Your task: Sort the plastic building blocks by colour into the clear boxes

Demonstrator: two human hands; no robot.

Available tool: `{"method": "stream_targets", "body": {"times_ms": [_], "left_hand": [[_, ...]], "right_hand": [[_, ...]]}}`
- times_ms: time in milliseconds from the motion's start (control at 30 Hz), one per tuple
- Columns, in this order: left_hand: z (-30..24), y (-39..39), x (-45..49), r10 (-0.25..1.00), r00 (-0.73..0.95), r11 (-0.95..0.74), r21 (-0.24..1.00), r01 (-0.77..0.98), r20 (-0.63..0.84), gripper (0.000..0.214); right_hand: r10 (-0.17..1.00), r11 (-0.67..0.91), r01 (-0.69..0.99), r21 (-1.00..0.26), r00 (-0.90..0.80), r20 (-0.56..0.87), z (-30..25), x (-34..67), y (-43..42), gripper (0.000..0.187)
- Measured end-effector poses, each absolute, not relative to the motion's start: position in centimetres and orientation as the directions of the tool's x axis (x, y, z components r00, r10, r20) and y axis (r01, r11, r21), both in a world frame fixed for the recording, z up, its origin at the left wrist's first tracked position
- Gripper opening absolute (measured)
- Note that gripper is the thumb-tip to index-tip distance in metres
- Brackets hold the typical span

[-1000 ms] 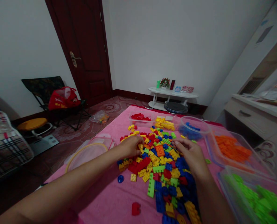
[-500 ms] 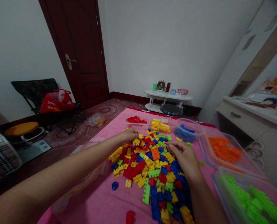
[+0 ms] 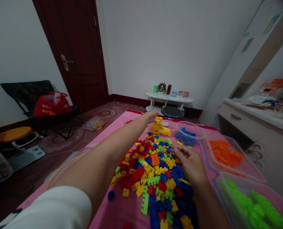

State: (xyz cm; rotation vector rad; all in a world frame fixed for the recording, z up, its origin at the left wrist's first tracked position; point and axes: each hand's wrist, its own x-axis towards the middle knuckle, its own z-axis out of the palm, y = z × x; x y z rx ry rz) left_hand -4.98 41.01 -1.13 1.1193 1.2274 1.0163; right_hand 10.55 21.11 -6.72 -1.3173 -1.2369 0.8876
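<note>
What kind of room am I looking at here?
Probably a room in a home, though I can't tell which one. A dark wooden door, a folding chair holding a red bag, and a low white table with a small potted plant suggest it.

Left sleeve (image 3: 60,208): was plain white, kinda loose, with a rounded edge
Left forearm (image 3: 124,140): was bare past that
Right forearm (image 3: 209,194): was bare too
Left fingers (image 3: 156,114): were bare
Right fingers (image 3: 180,149): yep, were bare

Pink cloth-covered tbl (image 3: 122,208): mixed-clr brick pile (image 3: 153,180) mid, clear tubs (image 3: 251,160) far side & R.
</note>
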Motion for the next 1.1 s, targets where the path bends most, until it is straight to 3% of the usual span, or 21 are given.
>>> {"method": "stream_targets", "body": {"times_ms": [100,300,433,533,600,667,767,1000,1100], "left_hand": [[-1.2,39.9,-6.0,0.978,0.120,0.158,0.980,0.119,-0.173,0.038],[-3.5,35.4,-10.0,0.953,0.250,0.057,0.909,0.412,-0.173,0.020],[-7.0,32.0,-11.6,0.964,0.239,-0.042,0.825,0.564,-0.114,0.055],[-9.2,29.9,-11.8,0.941,0.329,-0.211,0.618,0.757,-0.081,0.071],[-9.9,28.9,-11.7,0.925,0.379,-0.319,0.469,0.824,-0.036,0.062],[-10.1,28.3,-11.8,0.926,0.377,-0.346,0.417,0.841,0.008,0.049],[-9.5,27.6,-12.2,0.933,0.361,-0.332,0.414,0.847,0.009,0.038],[-8.1,26.8,-12.5,0.950,0.310,-0.258,0.488,0.834,-0.028,0.032],[-8.0,27.1,-11.5,0.968,0.247,-0.239,0.494,0.836,0.049,0.032]], "right_hand": [[0.972,0.111,0.190,-0.976,0.182,0.146,-6.8,10.5,21.1,0.028],[0.971,0.137,0.207,-0.969,0.164,0.172,-6.6,10.1,21.0,0.028],[0.974,0.138,0.227,-0.964,0.146,0.174,-6.8,10.0,21.0,0.027],[0.977,0.139,0.237,-0.962,0.123,0.172,-7.1,10.0,21.1,0.027],[0.979,0.141,0.243,-0.960,0.107,0.171,-7.1,9.9,21.0,0.026],[0.981,0.138,0.244,-0.960,0.102,0.167,-7.1,9.8,21.0,0.027],[0.979,0.136,0.243,-0.961,0.113,0.167,-6.9,9.7,20.9,0.027],[0.976,0.142,0.246,-0.959,0.128,0.177,-6.8,9.9,20.9,0.027],[0.971,0.150,0.247,-0.957,0.148,0.190,-6.6,10.2,20.9,0.026]]}}
